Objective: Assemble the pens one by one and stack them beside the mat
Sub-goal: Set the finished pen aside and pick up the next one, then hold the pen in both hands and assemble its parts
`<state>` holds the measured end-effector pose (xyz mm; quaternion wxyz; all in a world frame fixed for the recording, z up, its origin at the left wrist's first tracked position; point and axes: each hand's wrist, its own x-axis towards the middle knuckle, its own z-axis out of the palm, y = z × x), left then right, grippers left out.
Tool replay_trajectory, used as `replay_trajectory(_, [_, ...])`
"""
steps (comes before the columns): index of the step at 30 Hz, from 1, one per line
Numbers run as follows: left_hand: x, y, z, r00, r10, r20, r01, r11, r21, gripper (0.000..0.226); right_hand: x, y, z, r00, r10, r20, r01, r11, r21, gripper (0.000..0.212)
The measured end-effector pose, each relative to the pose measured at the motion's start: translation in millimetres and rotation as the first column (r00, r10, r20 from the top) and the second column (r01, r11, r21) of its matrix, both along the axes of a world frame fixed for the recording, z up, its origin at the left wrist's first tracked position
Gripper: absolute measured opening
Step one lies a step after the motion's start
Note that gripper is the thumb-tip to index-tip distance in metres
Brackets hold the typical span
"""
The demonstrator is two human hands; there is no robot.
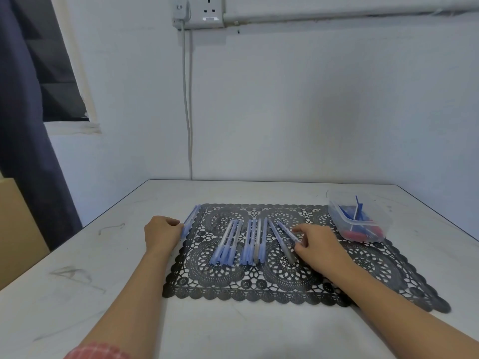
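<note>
Left of centre, the left hand (162,233) sits curled against the stack of pens (191,221), just off the left edge of the mat (285,288); whether it grips one cannot be told. On the mat lie slim pale-blue barrels (228,242) in two bunches. Right of them, the right hand (320,246) pinches one pen (287,231) mid-barrel. It looks light, stiff, smooth and apt to roll, so that middle hold seems soundest.

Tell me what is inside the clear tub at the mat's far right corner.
The tub holds thin blue sticks poking above its rim and red pieces at the bottom. Its cloudy wall hides their count and exact kind.
</note>
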<state>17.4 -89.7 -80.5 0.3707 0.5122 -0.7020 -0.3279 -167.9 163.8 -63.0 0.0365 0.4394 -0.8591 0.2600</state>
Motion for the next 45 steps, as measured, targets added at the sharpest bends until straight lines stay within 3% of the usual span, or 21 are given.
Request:
replay_trajectory(4, [-3,4,3,1.000,0.016,0.001,-0.016,0.998,-0.057,0.027,-1,-1,0,0.999,-0.039,-0.002,0.038,0.991,-0.127,0.038])
replay_trajectory(9, [-14,26,18,0.996,-0.093,0.013,0.093,0.950,-0.297,0.027,3,-1,2,0.997,0.018,0.080,0.013,0.927,-0.375,0.039])
replay_trajectory(13, [-29,63,30,0.955,-0.289,0.065,0.288,0.856,-0.430,0.022,9,0,6,0.992,0.098,0.079,-0.046,0.868,-0.495,0.039])
replay_trajectory(18, [-40,107,28,0.822,-0.553,0.136,0.539,0.678,-0.500,0.023,15,-1,9,0.963,0.210,0.171,-0.078,0.819,-0.568,0.029])
replay_trajectory(23, [-42,126,21,0.690,-0.695,0.202,0.677,0.522,-0.519,0.032,24,-2,9,0.810,0.460,0.363,-0.128,0.744,-0.656,0.014])
replay_trajectory(28, [-42,125,22,0.709,-0.675,0.204,0.650,0.514,-0.559,0.023,29,-2,10,0.718,0.529,0.453,-0.078,0.708,-0.702,0.019])
replay_trajectory(34, [-39,123,22,0.699,-0.672,0.243,0.665,0.487,-0.567,0.009,27,0,13,0.730,0.493,0.474,-0.037,0.721,-0.692,0.014])
replay_trajectory(39, [-37,117,23,0.725,-0.646,0.238,0.646,0.520,-0.559,0.029,18,3,14,0.722,0.466,0.511,0.090,0.669,-0.738,0.013])
replay_trajectory(45, [-35,113,25,0.769,-0.592,0.242,0.621,0.601,-0.503,0.015,10,5,14,0.724,0.448,0.524,0.106,0.679,-0.726,0.009])
